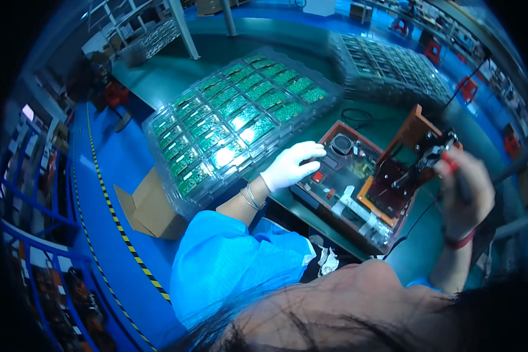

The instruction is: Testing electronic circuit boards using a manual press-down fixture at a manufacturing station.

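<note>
My left hand (293, 167), in a white glove, hovers at the left side of a shallow reddish-brown box (318, 202). Its fingers and thumb are apart and it holds nothing. On the box's right part stands an orange fixture (418, 124) with a dark plate and a metal toggle clamp. My bare right hand (474, 186), slightly blurred, has its fingers curled around the clamp's red-tipped handle (449, 161). Inside the box, under a clear cover, lie a round black part (341, 144), small red pieces and wiring.
Left of the box, a clear plastic tray (321, 75) carries rows of green circuit boards (258, 88). Another tray stack (387, 64) stands at the back right. An open cardboard box (152, 205) sits below the near tray. A black cable (356, 116) lies coiled behind the fixture box.
</note>
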{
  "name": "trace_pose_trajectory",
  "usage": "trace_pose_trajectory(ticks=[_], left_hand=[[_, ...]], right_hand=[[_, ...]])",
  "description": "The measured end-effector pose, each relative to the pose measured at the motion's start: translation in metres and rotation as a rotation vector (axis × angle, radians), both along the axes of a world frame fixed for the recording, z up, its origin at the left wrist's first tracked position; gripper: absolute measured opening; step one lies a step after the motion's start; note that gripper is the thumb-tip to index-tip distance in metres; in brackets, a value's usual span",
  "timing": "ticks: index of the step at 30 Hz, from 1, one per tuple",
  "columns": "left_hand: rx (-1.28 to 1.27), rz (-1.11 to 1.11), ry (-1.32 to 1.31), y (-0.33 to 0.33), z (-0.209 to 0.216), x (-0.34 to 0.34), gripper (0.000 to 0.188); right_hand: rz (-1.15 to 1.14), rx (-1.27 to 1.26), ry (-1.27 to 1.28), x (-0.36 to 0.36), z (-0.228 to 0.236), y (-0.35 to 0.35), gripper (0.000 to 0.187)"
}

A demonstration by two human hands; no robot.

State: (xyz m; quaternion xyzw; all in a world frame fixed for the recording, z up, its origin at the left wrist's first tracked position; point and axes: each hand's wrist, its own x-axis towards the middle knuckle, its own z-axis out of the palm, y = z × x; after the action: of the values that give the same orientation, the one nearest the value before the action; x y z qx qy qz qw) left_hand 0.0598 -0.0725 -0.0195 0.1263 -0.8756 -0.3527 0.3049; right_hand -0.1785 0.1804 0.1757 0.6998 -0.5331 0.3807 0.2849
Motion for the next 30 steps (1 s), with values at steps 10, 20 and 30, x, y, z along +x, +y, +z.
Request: trace_pose_trajectory(ticks=[10,20,30], left_hand=[[0.111,-0.047,-0.256,-0.005,-0.002,-0.021,0.057],[0.188,-0.009,-0.107,0.009,0.021,-0.037,0.049],[0.319,0.128,0.031,0.03,0.02,-0.037,0.036]], right_hand=[[-0.098,-0.086,-0.241,0.0,-0.069,0.033,0.035],[-0.294,0.218,-1.127,0.009,-0.155,0.098,0.036],[-0.306,0.43,-0.996,0.024,-0.176,0.093,0.043]])
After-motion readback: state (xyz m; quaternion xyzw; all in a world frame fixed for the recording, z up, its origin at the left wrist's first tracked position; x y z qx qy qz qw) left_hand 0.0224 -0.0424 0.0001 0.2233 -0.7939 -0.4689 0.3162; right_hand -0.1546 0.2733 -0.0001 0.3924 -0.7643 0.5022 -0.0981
